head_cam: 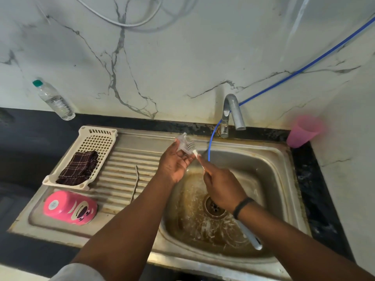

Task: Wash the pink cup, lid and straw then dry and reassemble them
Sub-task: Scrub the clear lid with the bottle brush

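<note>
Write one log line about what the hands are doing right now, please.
left hand: holds clear plastic lid | right hand: scrubs it with white-handled brush | pink cup: lying on steel drainboard

Clear lid [183, 146] held over sink, pink cup [70, 207] on its side on drainboard, metal straw [135, 183] beside it

light: dim, even | edges: wide-angle bend | blur: pink tumbler [304, 130], hands

tap [233, 112] overhangs basin [269, 159]; drainboard's ribbed middle open.
</note>
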